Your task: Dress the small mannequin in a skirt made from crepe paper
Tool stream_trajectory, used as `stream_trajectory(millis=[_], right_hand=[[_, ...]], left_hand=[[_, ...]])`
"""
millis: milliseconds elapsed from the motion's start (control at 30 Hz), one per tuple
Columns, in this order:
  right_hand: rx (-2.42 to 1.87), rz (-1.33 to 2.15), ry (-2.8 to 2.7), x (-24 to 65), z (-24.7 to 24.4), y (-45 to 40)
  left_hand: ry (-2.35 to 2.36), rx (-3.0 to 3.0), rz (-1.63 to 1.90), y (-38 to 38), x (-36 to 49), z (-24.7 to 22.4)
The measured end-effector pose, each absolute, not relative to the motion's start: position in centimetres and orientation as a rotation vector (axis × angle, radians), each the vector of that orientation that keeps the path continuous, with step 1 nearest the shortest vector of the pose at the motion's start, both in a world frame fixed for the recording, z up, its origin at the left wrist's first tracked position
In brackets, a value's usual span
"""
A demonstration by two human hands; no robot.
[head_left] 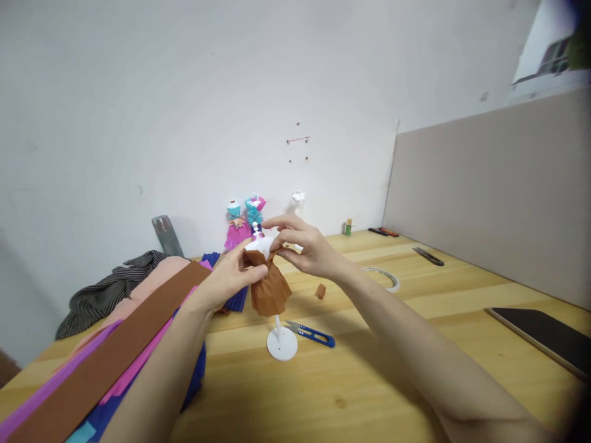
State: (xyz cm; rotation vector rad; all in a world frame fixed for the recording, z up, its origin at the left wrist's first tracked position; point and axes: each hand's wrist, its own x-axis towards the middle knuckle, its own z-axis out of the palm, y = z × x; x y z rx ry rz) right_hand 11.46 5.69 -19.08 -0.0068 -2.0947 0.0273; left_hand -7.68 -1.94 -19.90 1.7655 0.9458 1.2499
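A small white dress form (pixel 261 246) stands upright on a round white base (pixel 282 344), wearing a pleated brown paper dress (pixel 270 294). My left hand (pixel 229 275) is closed round the dress at its waist, thumb in front. At the other side of the bodice, my right hand (pixel 300 245) pinches the dress's upper edge between thumb and fingers. Blue thread snips (pixel 314 335) lie beside the base, their tips close to it. A brown paper scrap (pixel 320 291) rests on the table to the right.
Colored paper strips, a brown one (pixel 120 344) on top, lie at left near a striped cloth (pixel 111 289) and a bottle (pixel 167 235). Dressed mini forms (pixel 237 232) stand by the wall. A tape roll (pixel 392 283), black snips (pixel 428 256) and a phone-like dark slab (pixel 545 335) are at right.
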Motion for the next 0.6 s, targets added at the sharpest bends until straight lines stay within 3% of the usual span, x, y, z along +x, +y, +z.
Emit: stream_trajectory(millis=[600], right_hand=[[-0.002,0.225,-2.059,11.3,-19.0,5.4]], left_hand=[[1.219,1.806,1.625,-1.2,-5.4,-20.8]])
